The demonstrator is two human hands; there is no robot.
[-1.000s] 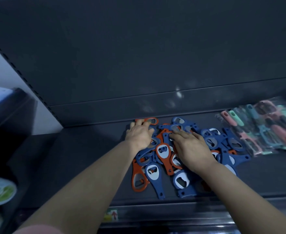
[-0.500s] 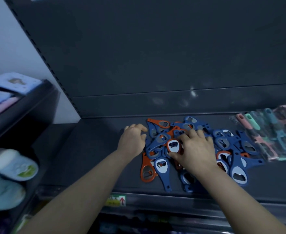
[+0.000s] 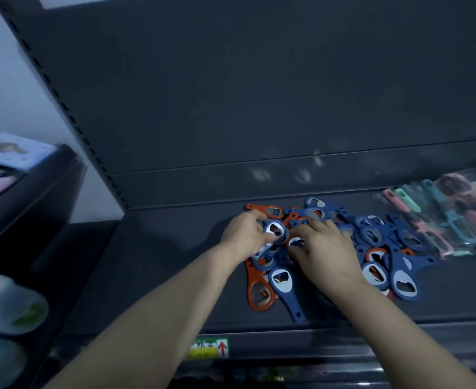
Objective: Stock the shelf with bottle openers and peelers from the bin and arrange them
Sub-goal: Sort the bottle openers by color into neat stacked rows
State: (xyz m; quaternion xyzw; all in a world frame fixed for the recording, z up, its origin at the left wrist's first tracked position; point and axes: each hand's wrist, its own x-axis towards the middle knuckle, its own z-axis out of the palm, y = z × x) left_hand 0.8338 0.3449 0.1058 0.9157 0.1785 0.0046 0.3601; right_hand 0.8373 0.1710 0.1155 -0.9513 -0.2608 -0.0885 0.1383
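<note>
A loose pile of blue and orange bottle openers (image 3: 377, 248) lies on the dark shelf (image 3: 161, 262). My left hand (image 3: 242, 234) is at the pile's left side and grips a blue bottle opener (image 3: 276, 230), lifting its metal head off the heap. My right hand (image 3: 326, 248) rests on the middle of the pile with curled fingers touching an orange opener (image 3: 295, 242); whether it holds it is unclear. An orange opener (image 3: 259, 293) and a blue one (image 3: 284, 287) lie at the front. Bagged peelers (image 3: 450, 217) in pink, mint and teal sit at the right.
The shelf's back panel (image 3: 259, 94) rises behind the pile. A price label (image 3: 208, 348) is on the front rail. Another shelf unit (image 3: 20, 178) with flat packs stands at the left, and round white packages (image 3: 9, 304) lie below it.
The view shifted left and nearer. My left hand moved from the pile's left edge onto a blue opener and raised it. My right hand stayed on the pile's middle.
</note>
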